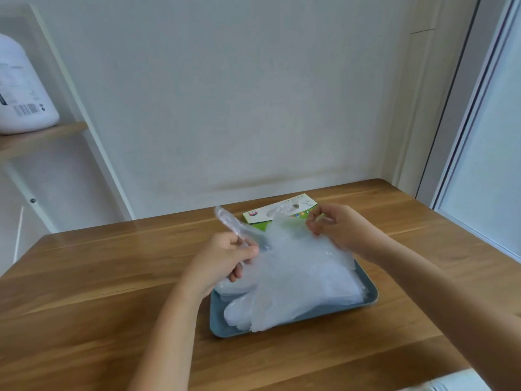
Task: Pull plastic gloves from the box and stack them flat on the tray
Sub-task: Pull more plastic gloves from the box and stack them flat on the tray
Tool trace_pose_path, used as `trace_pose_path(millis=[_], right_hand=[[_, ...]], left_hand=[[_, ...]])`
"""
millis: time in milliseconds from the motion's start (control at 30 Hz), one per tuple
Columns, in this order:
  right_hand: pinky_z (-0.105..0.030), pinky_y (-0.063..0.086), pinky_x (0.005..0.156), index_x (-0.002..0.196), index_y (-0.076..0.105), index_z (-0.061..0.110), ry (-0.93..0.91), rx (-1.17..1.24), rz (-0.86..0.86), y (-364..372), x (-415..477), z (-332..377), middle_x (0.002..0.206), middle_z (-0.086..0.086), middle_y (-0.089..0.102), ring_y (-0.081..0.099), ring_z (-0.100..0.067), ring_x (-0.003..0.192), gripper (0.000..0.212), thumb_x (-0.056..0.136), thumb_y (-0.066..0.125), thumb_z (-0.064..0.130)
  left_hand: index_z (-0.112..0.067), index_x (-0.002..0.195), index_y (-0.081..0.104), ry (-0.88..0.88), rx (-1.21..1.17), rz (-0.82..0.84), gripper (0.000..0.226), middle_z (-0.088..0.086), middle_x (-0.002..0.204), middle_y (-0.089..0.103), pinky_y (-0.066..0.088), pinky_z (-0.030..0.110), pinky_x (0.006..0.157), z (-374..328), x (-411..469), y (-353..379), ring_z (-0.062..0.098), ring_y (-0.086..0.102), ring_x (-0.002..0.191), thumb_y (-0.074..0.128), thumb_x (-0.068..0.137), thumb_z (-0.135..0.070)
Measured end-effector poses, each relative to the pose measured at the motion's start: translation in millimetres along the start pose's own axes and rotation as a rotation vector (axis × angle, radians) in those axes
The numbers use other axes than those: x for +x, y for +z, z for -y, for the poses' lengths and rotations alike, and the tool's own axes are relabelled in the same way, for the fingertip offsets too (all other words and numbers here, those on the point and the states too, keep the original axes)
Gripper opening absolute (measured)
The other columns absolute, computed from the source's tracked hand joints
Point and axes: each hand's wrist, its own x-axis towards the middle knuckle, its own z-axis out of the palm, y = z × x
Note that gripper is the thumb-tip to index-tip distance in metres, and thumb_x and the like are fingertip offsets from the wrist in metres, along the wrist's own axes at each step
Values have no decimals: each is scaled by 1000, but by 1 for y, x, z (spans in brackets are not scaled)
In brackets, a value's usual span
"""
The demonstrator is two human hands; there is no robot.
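Observation:
A clear plastic glove [284, 244] hangs stretched between my two hands above the tray. My left hand [225, 258] grips its left edge, with a glove finger sticking up past my knuckles. My right hand [335, 227] pinches the glove's right edge near the box. Below it, a blue-grey tray [282, 327] holds a pile of clear gloves [296, 294] lying roughly flat. The green and white glove box [282, 211] lies on the table just behind the tray, partly hidden by the held glove.
The wooden table [98, 292] runs to a white wall at the back. A shelf at the left carries a white container [22, 88]. A glass door frame [462, 131] stands at the right.

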Motion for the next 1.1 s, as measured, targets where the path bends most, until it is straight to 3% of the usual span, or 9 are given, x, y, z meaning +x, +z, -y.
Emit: trace_pose_path(millis=[267, 400, 500, 600, 700, 800, 900, 1000, 1100], right_hand=[[-15, 37, 41, 89, 64, 18, -39, -275, 38, 5, -1, -42, 76, 9, 67, 53, -2, 59, 5, 92, 59, 16], [-20, 45, 60, 97, 62, 22, -54, -323, 38, 7, 1, -49, 82, 10, 68, 60, -9, 79, 6, 92, 59, 21], [-19, 43, 66, 96, 60, 25, -59, -303, -10, 7, 3, -54, 91, 8, 67, 58, -9, 85, 7, 91, 60, 21], [-22, 47, 72, 101, 60, 25, -52, -294, -8, 11, 4, -57, 96, 6, 65, 58, -9, 90, 11, 90, 61, 21], [-20, 45, 69, 102, 60, 24, -51, -297, -14, 16, 4, -58, 93, 3, 64, 59, -12, 87, 13, 90, 62, 20], [-21, 43, 67, 105, 59, 24, -46, -349, -15, 17, 3, -57, 96, 1, 64, 59, -15, 86, 15, 90, 62, 22], [-23, 41, 88, 119, 56, 23, -141, -585, -110, 15, -2, -56, 118, 7, 59, 54, -14, 109, 29, 91, 61, 30], [-30, 18, 118, 136, 48, 24, -392, -737, -21, 19, -11, -47, 144, 6, 42, 30, -14, 137, 43, 95, 53, 36], [-36, -11, 115, 151, 20, 27, -418, -943, 309, 29, -23, -49, 159, 4, 14, 4, -15, 147, 52, 102, 31, 41]], left_hand=[[-15, 87, 66, -192, 409, 37, 16, -4, 71, 59, 40, 18, 52, 13, 6, -8, 7, 50, 59, 75, 83, -27], [-16, 113, 57, -173, 544, -327, 32, -7, 102, 50, 39, 26, 76, 16, 0, -16, 12, 51, 91, 72, 85, -22], [-22, 108, 58, 157, 504, -554, 19, -10, 94, 53, 39, 21, 72, 2, -7, 1, 9, 53, 84, 64, 90, -21], [-24, 97, 62, 364, 419, -343, 9, -12, 81, 58, 45, 23, 68, -11, -8, 36, 3, 54, 72, 62, 90, -18], [-22, 125, 57, 370, 566, -13, 29, -6, 122, 58, 44, 26, 97, -8, -6, 70, 5, 55, 109, 54, 96, -26], [-17, 152, 25, 263, 816, 177, 58, -2, 159, 21, 18, 28, 116, 9, 1, 85, 14, 23, 144, 43, 101, -39], [-16, 155, 3, 160, 929, 291, 75, 1, 163, -5, -4, 38, 121, 25, 11, 86, 15, -6, 149, 35, 99, -54], [-19, 154, -9, 154, 980, 340, 84, -3, 161, -17, -10, 46, 119, 37, 17, 83, 13, -16, 147, 26, 94, -66], [-21, 153, -14, 184, 1008, 340, 90, -4, 160, -21, -11, 47, 119, 42, 17, 85, 11, -21, 146, 24, 89, -72]])
